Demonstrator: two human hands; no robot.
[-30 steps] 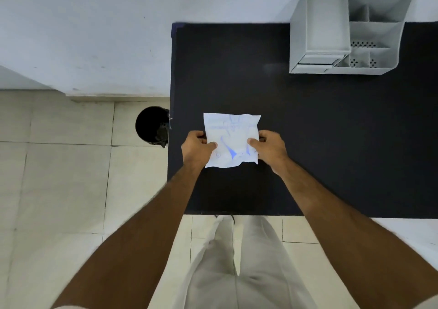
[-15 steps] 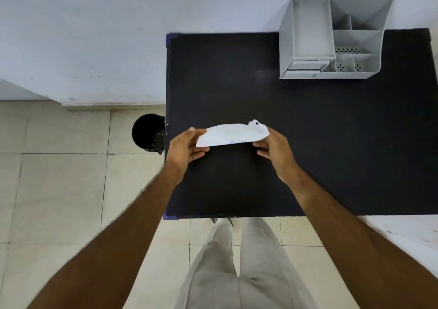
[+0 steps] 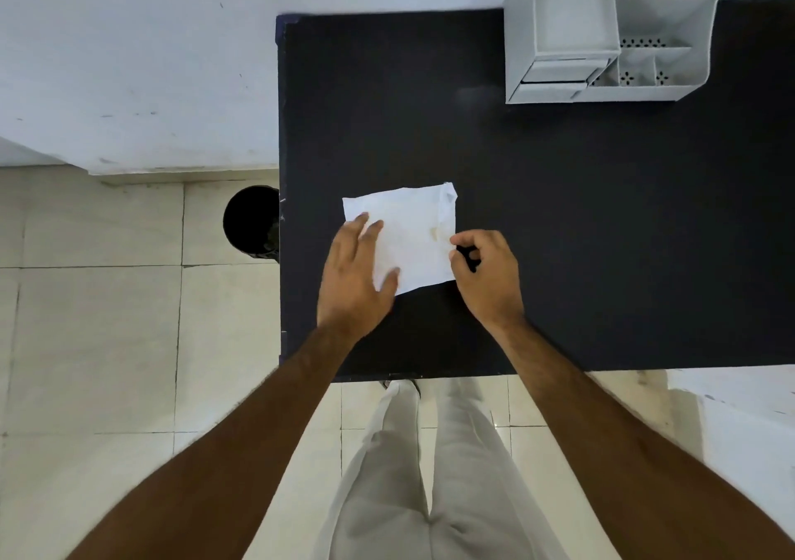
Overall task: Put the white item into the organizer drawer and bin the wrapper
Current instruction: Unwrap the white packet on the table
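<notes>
My left hand (image 3: 355, 275) lies spread flat on the white packet (image 3: 408, 237) mid-table (image 3: 602, 237); my right hand (image 3: 484, 269) pinches its edge. Tear carelessly and the item could fly off toward the bin (image 3: 251, 222).

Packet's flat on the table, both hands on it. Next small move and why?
Probably tear or peel at the right edge. The left hand lies flat on the white packet, pinning it to the black table, while the right hand pinches that edge. It looks unopened, so the organizer and bin come later.
</notes>
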